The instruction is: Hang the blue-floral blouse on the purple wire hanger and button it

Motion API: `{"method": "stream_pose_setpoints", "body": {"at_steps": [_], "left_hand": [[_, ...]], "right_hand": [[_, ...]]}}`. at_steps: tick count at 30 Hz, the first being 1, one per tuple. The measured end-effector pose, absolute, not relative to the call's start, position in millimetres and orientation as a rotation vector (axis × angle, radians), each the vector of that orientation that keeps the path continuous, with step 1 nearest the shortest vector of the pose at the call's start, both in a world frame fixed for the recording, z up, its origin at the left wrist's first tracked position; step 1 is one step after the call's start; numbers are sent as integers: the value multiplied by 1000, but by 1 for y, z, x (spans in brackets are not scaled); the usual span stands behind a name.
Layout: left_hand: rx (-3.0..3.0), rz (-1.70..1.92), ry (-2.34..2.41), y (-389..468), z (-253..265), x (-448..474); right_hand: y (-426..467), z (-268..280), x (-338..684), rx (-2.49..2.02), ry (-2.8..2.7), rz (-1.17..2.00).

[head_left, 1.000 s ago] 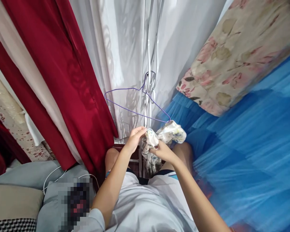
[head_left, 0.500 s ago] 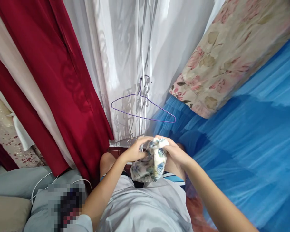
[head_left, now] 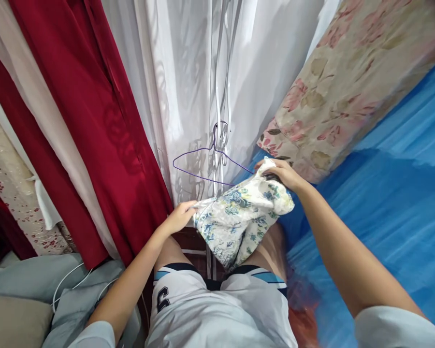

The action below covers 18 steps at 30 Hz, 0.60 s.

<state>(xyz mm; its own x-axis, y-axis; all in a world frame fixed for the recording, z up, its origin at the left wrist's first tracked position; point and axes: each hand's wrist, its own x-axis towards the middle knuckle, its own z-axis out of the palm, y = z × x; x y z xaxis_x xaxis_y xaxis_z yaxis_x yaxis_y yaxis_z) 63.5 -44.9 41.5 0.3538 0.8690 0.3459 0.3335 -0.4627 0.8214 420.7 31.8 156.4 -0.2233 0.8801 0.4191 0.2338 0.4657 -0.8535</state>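
Observation:
A white garment with blue and green flowers (head_left: 235,212) is stretched between my two hands, above my lap. My left hand (head_left: 181,215) pinches its left top edge. At the upper right, my right hand (head_left: 282,171) grips the bunched edge of the same cloth. Part of the garment still hangs in folds, and its exact kind is hard to make out. Just behind it a thin purple clothes hanger (head_left: 192,152) hangs on a white metal stand (head_left: 218,104). The garment covers the hanger's lower right end.
White curtain-like cloth (head_left: 177,72) hangs behind the stand. On the left are long red cloths (head_left: 112,121) and grey cushions (head_left: 32,275) with a white cable (head_left: 67,290). A floral cloth (head_left: 319,92) and blue tulle (head_left: 384,208) hang on the right.
The garment was bunched up between both hands near my lap. Now my hands have moved apart and up, the right one farther, and the cloth is spread out.

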Motion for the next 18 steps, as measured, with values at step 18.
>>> {"method": "stream_pose_setpoints", "body": {"at_steps": [18], "left_hand": [[2201,1112,1641,85,129,-35]], "right_hand": [[53,183,366,-1073,-1499,1491]]}}
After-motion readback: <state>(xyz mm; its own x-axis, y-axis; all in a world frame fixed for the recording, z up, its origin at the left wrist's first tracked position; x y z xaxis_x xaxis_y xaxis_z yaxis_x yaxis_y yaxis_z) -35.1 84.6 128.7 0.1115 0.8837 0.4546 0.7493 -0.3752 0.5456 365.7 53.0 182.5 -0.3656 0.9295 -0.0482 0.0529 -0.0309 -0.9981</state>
